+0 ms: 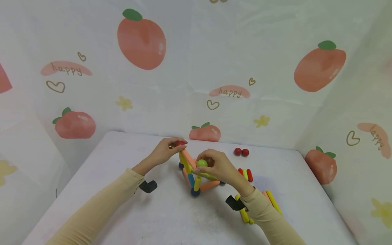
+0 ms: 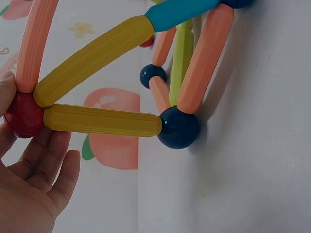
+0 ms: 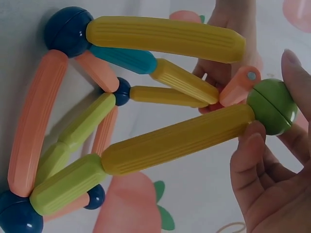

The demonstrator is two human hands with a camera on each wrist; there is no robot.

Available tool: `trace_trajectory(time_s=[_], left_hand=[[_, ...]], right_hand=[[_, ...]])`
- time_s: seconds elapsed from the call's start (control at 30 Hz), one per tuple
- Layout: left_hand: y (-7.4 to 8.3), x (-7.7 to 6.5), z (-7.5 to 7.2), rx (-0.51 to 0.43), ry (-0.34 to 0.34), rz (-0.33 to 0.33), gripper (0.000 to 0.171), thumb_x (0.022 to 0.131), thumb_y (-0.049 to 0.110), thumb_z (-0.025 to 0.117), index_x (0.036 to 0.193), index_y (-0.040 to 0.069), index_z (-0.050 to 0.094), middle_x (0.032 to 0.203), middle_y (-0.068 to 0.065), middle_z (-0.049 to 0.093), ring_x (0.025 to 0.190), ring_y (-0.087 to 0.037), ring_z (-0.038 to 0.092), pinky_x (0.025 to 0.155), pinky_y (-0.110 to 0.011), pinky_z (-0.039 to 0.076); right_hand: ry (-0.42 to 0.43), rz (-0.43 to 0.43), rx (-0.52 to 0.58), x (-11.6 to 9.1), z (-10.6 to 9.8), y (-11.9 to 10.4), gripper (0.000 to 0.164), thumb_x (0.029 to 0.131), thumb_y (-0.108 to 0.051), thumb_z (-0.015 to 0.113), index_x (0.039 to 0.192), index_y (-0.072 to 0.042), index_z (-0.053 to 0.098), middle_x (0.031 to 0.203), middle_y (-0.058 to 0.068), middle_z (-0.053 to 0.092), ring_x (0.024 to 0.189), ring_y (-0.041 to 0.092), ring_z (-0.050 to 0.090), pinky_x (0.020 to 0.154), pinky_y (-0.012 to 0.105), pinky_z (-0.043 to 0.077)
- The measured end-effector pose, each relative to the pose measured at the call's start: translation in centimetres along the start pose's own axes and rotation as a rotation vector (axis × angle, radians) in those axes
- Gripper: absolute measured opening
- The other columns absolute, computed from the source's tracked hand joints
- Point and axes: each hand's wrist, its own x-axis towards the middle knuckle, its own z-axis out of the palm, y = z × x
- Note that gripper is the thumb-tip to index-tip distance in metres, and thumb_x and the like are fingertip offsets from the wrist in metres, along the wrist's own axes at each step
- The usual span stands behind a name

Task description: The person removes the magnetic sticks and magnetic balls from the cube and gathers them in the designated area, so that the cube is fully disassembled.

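Red ball [image 2: 23, 115]: pinched in my left hand [image 1: 164, 150]; loosening might let its rods [image 2: 102, 120] sag.
Green ball [image 3: 273, 108]: pinched in my right hand [image 1: 223, 166]; twisting could unseat the yellow rod [image 3: 179, 141].

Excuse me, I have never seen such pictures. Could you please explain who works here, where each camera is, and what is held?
No machine shows: a person works with two bare hands. The wide picture comes from a camera on the head; the other two from cameras on the wrists. The left hand holds a red ball of a frame of coloured sticks and balls. The right hand pinches a green ball at the end of a yellow stick. On the white table lie loose sticks and two dark red balls.
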Motion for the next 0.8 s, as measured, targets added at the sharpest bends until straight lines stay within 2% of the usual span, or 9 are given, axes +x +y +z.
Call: trace_trajectory(time_s=[0.07, 0.3, 0.53, 0.63, 0.8], left_hand=[[0.06, -0.02, 0.01, 0.000, 0.004, -0.001, 0.032, 0.096, 0.036, 0.064, 0.122, 0.017, 0.068, 0.113, -0.005, 0.072, 0.100, -0.023, 0.065, 0.083, -0.032, 0.054], [-0.06, 0.00, 0.11, 0.007, 0.002, -0.005, 0.036, 0.096, 0.035, 0.064, 0.125, 0.013, 0.067, 0.114, -0.006, 0.071, 0.101, -0.024, 0.065, 0.084, -0.034, 0.054], [0.18, -0.19, 0.01, 0.004, 0.002, -0.009, 0.037, 0.097, 0.035, 0.064, 0.125, 0.011, 0.066, 0.114, -0.006, 0.071, 0.101, -0.023, 0.064, 0.084, -0.033, 0.054], [0.33, -0.27, -0.05, 0.004, 0.004, -0.004, 0.036, 0.096, 0.034, 0.064, 0.125, 0.012, 0.067, 0.114, -0.007, 0.071, 0.101, -0.022, 0.064, 0.083, -0.033, 0.054], [0.46, -0.27, -0.08, 0.012, 0.006, -0.009, 0.033, 0.096, 0.035, 0.064, 0.123, 0.016, 0.067, 0.114, -0.006, 0.071, 0.102, -0.022, 0.065, 0.085, -0.034, 0.054]], right_hand=[[-0.009, -0.004, -0.010, -0.07, -0.12, -0.11, 0.030, 0.078, -0.031, 0.084, 0.102, -0.018, 0.070, 0.084, -0.006, 0.059, 0.068, 0.010, 0.050, 0.060, 0.018, 0.041], [-0.027, -0.019, -0.032, -0.24, -0.44, -0.17, 0.032, 0.078, -0.035, 0.083, 0.102, -0.019, 0.072, 0.085, -0.007, 0.060, 0.069, 0.009, 0.050, 0.061, 0.018, 0.044], [-0.074, -0.060, -0.034, -0.19, -0.56, 0.05, 0.031, 0.078, -0.036, 0.082, 0.103, -0.022, 0.070, 0.080, -0.005, 0.055, 0.067, 0.008, 0.046, 0.059, 0.018, 0.039], [-0.087, -0.072, -0.028, -0.17, -0.60, -0.04, 0.030, 0.079, -0.036, 0.082, 0.102, -0.021, 0.070, 0.081, -0.005, 0.056, 0.067, 0.007, 0.046, 0.058, 0.018, 0.039], [-0.106, -0.016, -0.012, -0.16, -0.62, -0.57, 0.026, 0.081, -0.032, 0.082, 0.100, -0.021, 0.070, 0.090, -0.006, 0.066, 0.067, 0.008, 0.051, 0.059, 0.018, 0.043]])
